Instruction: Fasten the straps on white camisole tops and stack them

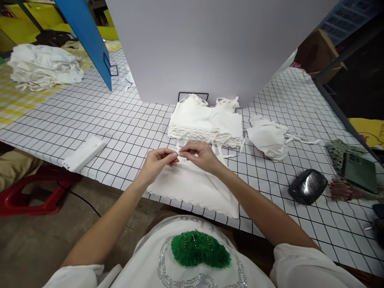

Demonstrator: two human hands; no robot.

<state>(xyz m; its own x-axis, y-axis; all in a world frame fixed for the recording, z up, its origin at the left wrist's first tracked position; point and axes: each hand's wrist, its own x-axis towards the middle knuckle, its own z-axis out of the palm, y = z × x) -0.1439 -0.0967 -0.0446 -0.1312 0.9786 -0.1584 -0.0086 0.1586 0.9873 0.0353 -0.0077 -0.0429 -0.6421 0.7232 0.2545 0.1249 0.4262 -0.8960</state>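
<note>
A white strappy garment with a wavy hem lies flat at the table's front edge. My left hand and my right hand meet above its upper part, fingertips almost touching. Each pinches a thin white strap of the garment, though the bit between the fingertips is small and partly hidden. Just beyond my hands sits a neat stack of white garments, with wavy edges and loose straps. Right of the stack lies a crumpled white garment with its straps trailing outward.
A large pale panel stands behind the stack on a black wire stand. Leftward are a blue panel, a white pile of cloth and a white box. A shiny black pouch and a green phone lie right.
</note>
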